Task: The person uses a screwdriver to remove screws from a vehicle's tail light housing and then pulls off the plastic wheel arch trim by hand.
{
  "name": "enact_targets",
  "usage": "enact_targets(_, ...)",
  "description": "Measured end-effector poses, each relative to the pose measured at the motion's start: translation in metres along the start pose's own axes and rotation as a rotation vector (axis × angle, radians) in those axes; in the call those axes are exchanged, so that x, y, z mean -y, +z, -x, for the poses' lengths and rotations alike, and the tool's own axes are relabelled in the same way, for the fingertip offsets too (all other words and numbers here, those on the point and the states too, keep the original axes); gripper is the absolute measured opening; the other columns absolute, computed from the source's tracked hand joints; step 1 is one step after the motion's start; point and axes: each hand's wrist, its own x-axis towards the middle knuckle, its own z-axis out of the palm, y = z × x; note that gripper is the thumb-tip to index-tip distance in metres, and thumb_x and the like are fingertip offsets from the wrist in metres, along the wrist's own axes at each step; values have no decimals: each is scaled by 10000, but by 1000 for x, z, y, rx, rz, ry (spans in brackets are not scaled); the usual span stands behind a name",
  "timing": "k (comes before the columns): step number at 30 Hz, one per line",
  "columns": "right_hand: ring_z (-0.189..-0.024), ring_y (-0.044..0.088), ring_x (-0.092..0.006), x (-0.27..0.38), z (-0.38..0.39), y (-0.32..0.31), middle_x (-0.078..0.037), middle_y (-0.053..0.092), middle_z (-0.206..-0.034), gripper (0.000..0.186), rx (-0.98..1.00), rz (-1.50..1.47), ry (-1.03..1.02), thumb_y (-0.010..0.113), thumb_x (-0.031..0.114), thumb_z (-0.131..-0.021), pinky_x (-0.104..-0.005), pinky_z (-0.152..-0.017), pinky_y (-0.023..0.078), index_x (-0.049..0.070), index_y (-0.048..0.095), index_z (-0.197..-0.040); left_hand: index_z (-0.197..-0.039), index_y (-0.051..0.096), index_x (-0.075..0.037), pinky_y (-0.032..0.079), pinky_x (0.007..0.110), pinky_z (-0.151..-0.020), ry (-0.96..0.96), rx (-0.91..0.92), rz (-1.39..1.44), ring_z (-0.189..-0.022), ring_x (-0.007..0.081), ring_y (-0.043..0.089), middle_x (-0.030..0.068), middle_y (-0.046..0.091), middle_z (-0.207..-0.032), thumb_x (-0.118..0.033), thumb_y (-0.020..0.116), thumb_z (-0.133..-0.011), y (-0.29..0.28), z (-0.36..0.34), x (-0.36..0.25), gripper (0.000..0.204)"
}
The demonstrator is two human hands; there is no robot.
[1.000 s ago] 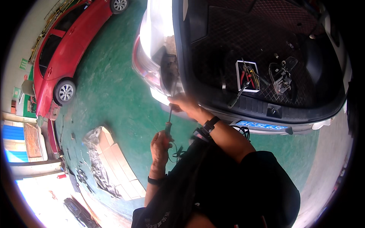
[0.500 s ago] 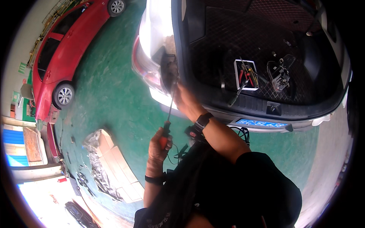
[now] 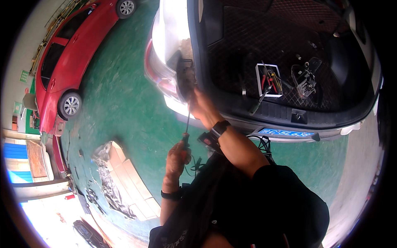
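A long-shafted screwdriver (image 3: 187, 124) with a red and black handle is in my left hand (image 3: 178, 158), fingers wrapped round the handle. Its shaft points up to my right hand (image 3: 201, 108), which is at the rear corner of a white car (image 3: 170, 25). There the fingers of my right hand are bent together beside the uncovered recess (image 3: 187, 74) next to the tail light (image 3: 160, 76). The screwdriver's tip, and whatever those fingers grip, are hidden. The tail light still sits at the corner, left of the recess.
In the open boot, a white box (image 3: 278, 96) of pliers and other tools stands near a clear-and-dark lamp part (image 3: 305, 84). A metal tool (image 3: 260, 103) leans over the boot sill. Flattened cardboard (image 3: 131, 184) lies on the green floor; a red car (image 3: 66, 53) stands at far left.
My left hand has shifted slightly up and to the right, turning the handle, and the screwdriver stands more upright. My right hand stays at the recess, with little movement.
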Motion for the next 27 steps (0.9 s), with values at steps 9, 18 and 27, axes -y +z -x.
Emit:
enact_targets(9, -595, 423, -72, 1, 8, 6, 93, 528, -664, 225, -29, 14, 11, 712, 337, -943, -248, -563, 349, 192, 628, -793, -1063, 622, -19, 234, 222, -400, -80, 19, -4, -449, 56, 330, -27, 430, -622, -425, 539, -1021, 13, 14, -24, 417)
enact_targets(18, -570, 413, -84, 9, 42, 29, 82, 484, -660, 232, -77, 48, 91, 707, 342, -943, -252, -540, 341, 169, 638, -805, -1045, 601, -29, 243, 209, -379, -56, 50, -93, -426, 70, 349, 1, 480, -629, -492, 485, -1031, 9, 25, -16, 477)
enact_targets(27, -598, 454, -67, 10, 41, 25, 58, 492, -698, 152, -68, -14, 82, 695, 234, -949, -226, -517, 353, 147, 608, -861, -982, 600, -22, 263, 212, -380, -130, 7, -33, -418, 68, 371, -1, 484, -605, -485, 499, -1026, -18, 64, -4, 476)
